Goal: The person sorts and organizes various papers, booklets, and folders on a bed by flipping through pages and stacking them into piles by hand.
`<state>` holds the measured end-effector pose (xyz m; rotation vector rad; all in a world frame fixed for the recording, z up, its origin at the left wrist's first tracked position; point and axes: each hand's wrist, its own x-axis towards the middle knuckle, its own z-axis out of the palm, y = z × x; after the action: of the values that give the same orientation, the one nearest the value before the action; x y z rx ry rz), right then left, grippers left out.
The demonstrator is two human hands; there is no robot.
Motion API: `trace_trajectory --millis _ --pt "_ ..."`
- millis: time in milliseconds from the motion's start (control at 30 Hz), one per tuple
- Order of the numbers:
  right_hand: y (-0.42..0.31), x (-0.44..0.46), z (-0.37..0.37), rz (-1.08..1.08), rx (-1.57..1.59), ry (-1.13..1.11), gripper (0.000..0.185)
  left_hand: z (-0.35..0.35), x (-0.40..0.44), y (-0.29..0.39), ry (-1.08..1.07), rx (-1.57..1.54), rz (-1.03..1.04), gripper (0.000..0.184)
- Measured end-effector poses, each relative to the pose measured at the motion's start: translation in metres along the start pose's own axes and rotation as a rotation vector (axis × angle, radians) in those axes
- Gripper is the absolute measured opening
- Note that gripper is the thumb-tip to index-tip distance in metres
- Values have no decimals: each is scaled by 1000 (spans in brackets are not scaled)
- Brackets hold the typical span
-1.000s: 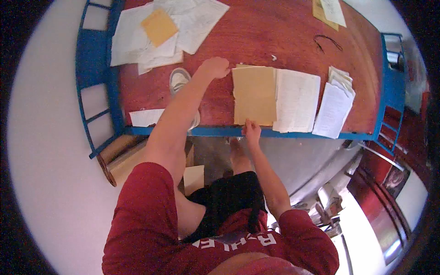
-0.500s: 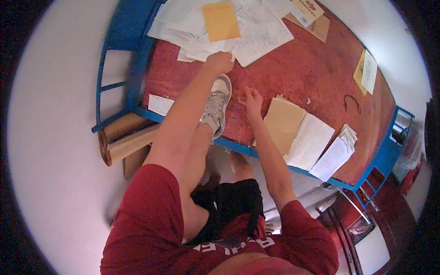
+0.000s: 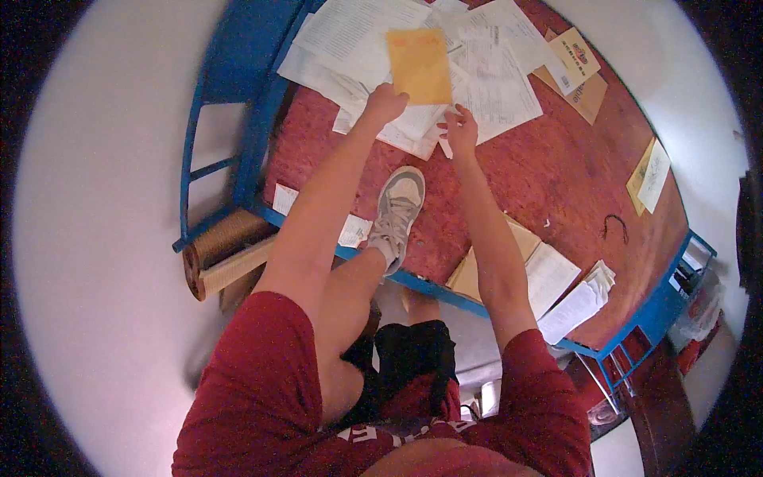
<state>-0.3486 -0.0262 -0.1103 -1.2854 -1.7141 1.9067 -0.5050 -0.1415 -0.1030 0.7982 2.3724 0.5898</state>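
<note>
A yellow envelope lies over the spread of printed papers at the far side of the red-topped surface. My left hand is closed at the envelope's lower left corner, its fingertips against the edge. Just off the lower right corner is my right hand, fingers apart, over the edge of the white sheets. Between my forearms, my shoe rests on the red surface.
Blue metal rails border the surface at left and right. An open notebook and folded papers lie near the front edge. Brown envelopes and a dark cord are on the right. A rolled mat sits below left.
Both hands have reached forward, the left one to the yellow envelope's corner and the right one to the papers. The view has shifted, so the whole surface appears lower.
</note>
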Motion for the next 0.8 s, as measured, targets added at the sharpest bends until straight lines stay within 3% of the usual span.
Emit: trace_trajectory --millis 67,167,233,333,467,567,633,700,800 --pt "-8 9 1 -15 -87 -32 37 24 13 -26 9 1 141 36" --pt "-7 26 2 -76 -337 16 31 29 13 -23 -129 -484 -203 35" --pt "6 32 -2 -282 -517 88 25 6 -9 6 -40 -625 -351 31" --pt "-8 19 -9 -73 -247 -36 19 14 -8 -7 -117 -465 -287 30" --pt "2 -19 -32 -50 86 -88 10 6 -26 16 -225 -416 -359 33" --pt "46 -41 -58 -210 27 -31 10 3 -43 39 -290 -349 -385 36" --pt "71 -66 -80 -297 -134 46 10 11 -48 49 -347 -195 -272 35" --pt "100 -95 -101 -242 -161 159 10 13 -55 68 -404 -190 -235 36" --pt "88 -157 -128 -122 -67 210 10 30 -72 83 -452 -227 -139 36"
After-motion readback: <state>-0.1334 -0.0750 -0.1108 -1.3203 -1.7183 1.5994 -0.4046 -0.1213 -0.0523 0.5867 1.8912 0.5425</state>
